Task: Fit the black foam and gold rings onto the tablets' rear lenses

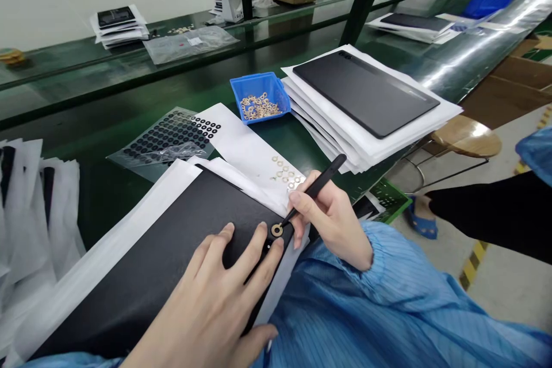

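My left hand lies spread over a black tablet back panel, fingertips close to its corner. On that corner sits a small gold ring around a dark centre. Pinched in my right hand is a pair of black tweezers, its tip at the ring's edge. White paper sheets lie under the panel. Beyond it, several loose gold rings are spread on a white sheet. Whether the tweezers grip the ring I cannot tell.
A blue bin of gold rings stands behind. Left of it lies a clear sheet of black rings. Another dark panel tops a paper stack at right. Wrapped panels stand at far left. A person's leg shows near a stool.
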The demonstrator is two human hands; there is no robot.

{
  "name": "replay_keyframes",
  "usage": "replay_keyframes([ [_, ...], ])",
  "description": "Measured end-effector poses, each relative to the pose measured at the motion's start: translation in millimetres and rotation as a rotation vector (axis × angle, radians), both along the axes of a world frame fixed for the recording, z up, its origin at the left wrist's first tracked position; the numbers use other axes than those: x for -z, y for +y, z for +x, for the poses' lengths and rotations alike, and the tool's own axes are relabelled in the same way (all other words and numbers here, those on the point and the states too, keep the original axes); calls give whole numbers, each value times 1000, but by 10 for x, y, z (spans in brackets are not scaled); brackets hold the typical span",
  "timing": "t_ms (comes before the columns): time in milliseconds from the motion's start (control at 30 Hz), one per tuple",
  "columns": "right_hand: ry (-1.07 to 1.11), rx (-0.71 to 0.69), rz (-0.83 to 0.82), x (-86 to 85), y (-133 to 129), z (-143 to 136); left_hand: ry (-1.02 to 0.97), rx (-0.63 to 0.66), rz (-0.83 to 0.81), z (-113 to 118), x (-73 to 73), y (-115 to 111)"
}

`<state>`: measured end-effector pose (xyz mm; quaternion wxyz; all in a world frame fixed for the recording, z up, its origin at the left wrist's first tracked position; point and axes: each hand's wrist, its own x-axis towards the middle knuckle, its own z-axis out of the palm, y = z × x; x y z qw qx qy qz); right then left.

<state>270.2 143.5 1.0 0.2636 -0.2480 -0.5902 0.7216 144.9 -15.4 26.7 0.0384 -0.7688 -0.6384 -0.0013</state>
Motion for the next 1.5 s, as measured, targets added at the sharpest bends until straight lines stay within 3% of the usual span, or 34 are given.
replay_keyframes([
  [633, -45, 12, 127, -2, -3, 20, 135, 72, 87, 2, -13, 23],
  [1000, 126, 137, 580, 90, -67, 78, 156, 22, 90, 7, -69, 60],
  [1267, 200, 175, 560, 187, -69, 81, 96, 10, 130, 32, -151, 210],
  [1500, 236, 154, 596, 179, -82, 90, 120, -4, 170, 35, -93, 209],
])
